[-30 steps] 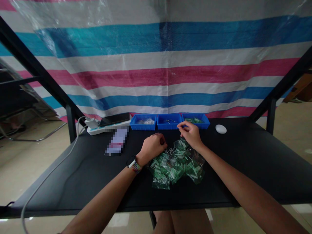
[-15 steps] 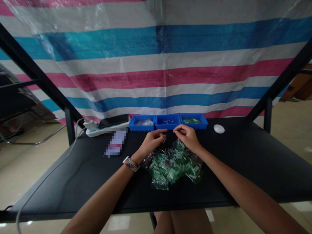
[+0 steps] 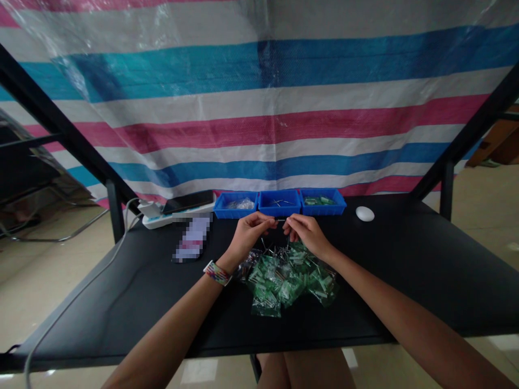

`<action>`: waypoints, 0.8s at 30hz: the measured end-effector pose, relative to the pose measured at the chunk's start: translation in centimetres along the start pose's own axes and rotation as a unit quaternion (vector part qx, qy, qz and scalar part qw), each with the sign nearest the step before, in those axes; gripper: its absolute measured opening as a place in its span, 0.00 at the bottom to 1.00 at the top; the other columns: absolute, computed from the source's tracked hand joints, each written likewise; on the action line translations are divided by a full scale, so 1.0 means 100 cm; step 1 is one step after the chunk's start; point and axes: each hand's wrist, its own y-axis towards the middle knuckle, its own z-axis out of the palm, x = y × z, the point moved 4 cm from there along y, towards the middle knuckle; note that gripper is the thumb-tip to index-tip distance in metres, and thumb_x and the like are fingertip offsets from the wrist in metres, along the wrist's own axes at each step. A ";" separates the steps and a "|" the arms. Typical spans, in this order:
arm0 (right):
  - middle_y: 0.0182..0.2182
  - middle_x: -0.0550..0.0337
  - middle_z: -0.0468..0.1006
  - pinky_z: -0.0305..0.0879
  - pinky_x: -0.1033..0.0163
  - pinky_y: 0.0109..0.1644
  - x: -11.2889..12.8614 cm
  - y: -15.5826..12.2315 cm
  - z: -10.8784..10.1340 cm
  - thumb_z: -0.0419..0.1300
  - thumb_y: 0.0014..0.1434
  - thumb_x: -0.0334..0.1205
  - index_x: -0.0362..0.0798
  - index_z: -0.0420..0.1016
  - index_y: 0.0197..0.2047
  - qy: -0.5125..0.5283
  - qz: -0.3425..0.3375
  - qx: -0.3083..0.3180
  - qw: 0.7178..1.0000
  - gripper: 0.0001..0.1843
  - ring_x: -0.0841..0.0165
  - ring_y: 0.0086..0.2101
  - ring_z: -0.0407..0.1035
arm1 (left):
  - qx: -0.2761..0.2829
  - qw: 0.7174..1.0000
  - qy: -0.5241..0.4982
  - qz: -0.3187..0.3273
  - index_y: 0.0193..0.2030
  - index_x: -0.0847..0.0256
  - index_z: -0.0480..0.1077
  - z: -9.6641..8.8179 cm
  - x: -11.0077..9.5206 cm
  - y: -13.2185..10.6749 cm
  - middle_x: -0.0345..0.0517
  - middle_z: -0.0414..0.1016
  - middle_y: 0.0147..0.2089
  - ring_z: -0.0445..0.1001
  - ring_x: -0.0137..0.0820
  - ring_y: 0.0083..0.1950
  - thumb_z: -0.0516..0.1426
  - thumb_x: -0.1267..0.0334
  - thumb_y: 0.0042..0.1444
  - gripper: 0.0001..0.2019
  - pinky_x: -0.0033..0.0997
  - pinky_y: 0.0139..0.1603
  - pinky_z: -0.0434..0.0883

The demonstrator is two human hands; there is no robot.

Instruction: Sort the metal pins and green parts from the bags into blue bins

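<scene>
My left hand (image 3: 250, 231) and my right hand (image 3: 308, 233) meet over the near side of the blue trays, fingertips pinched. Between them runs a thin, light metal pin (image 3: 281, 220), gripped at both ends; its exact kind is too small to make out. Just below lie loose thin metal pins (image 3: 279, 250). Nearer the body is a heap of clear bags with green pieces (image 3: 290, 286). Behind the hands, the middle blue tray (image 3: 279, 209) holds a few thin pins. Clear small pieces lie in the left blue tray (image 3: 235, 213), green ones in the right blue tray (image 3: 324, 208).
On the black table (image 3: 162, 313) a white power strip (image 3: 160, 220) with a dark phone (image 3: 188, 201) on it sits at the back left. A blurred-out item (image 3: 193, 237) lies before it. At right is a white, rounded mouse-like object (image 3: 365, 214). Striped sheeting (image 3: 275, 129) hangs behind.
My hands have come closer together, and a thin pin now shows between their fingertips. My right fingers have curled in from a more stretched pose. The trays and bags stay put.
</scene>
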 end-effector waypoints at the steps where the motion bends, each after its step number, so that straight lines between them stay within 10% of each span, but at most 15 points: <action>1: 0.28 0.59 0.79 0.64 0.66 0.26 0.000 0.000 0.000 0.60 0.67 0.58 0.47 0.78 0.35 0.005 0.002 0.000 1.000 0.22 0.71 0.22 0.70 | 0.002 1.000 0.001 0.000 0.37 0.62 0.80 0.000 0.000 0.000 0.48 0.85 0.36 0.80 0.34 0.39 0.71 0.53 0.53 0.14 0.28 0.37 0.72; 24: 0.27 0.61 0.79 0.65 0.64 0.27 0.013 -0.004 -0.004 0.69 0.57 0.49 0.49 0.81 0.36 -0.014 -0.021 -0.055 0.998 0.12 0.68 0.23 0.71 | 0.042 0.997 -0.005 -0.070 0.31 0.63 0.74 0.007 0.000 -0.004 0.43 0.74 0.24 0.74 0.30 0.26 0.61 0.42 0.59 0.22 0.28 0.28 0.68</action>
